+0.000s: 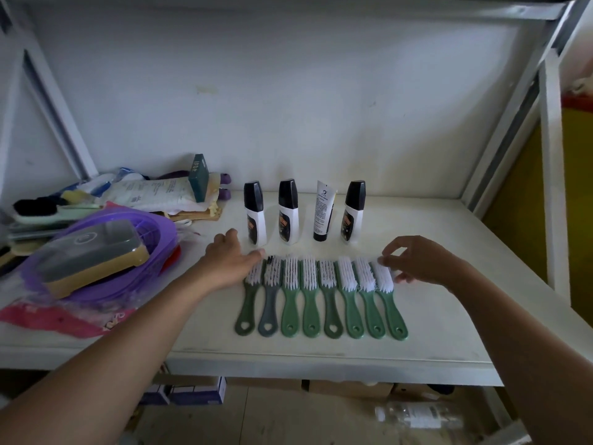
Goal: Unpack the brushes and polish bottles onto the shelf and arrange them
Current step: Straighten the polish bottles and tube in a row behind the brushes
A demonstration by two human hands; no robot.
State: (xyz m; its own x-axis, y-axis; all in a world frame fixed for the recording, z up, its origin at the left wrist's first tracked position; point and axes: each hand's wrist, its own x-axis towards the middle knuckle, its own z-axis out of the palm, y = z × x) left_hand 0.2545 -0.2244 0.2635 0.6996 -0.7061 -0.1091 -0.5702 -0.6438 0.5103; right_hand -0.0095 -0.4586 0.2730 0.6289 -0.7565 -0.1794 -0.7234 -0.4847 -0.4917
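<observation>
Lying side by side near the front of the white shelf (433, 316), eight green-handled brushes (321, 284), left hand (231, 258) pressing straight fingers against the leftmost brush (248, 297), right hand (417, 261) pinching the rightmost brush (390, 303) between curled fingers and thumb, polish bottles (288, 216) standing upright behind

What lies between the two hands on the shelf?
In the head view, the row of brushes lies between the left hand and the right hand, which pinches the rightmost brush.
</observation>
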